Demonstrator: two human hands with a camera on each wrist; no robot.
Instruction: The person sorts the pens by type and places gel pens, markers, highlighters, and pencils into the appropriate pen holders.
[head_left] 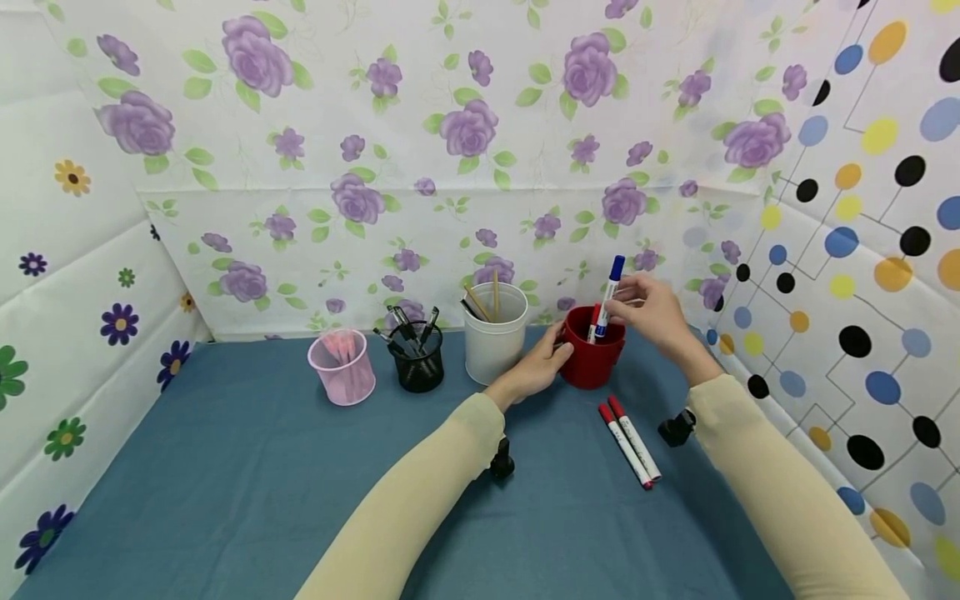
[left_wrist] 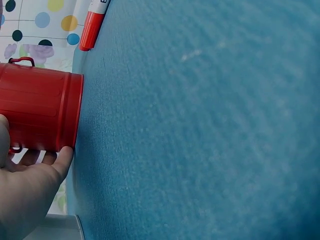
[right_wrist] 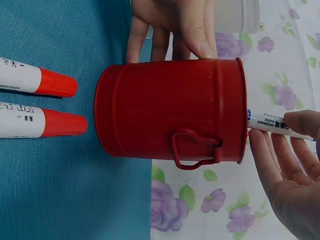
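Note:
My left hand (head_left: 534, 367) grips the side of a small red bucket (head_left: 588, 368) that stands upright on the table. In the right wrist view its thumb lies near the bucket's rim. A whiteboard marker (head_left: 611, 287) with a blue cap is pinched between the thumb and fingers of my right hand (head_left: 654, 315), cap upward. The marker's lower end is down inside the bucket's mouth, as the right wrist view also shows. Beside it in the bucket stands a red-capped marker (head_left: 595, 318). Two more red-capped markers (head_left: 627, 448) lie side by side in front of the bucket.
Left of the red bucket stands a white bucket (head_left: 495, 346) with pencils. Further left are a black mesh pen cup (head_left: 420, 375) with several pens and a pink cup (head_left: 347, 385) with pink items inside. A flowered cloth (head_left: 450, 225) hangs close behind them.

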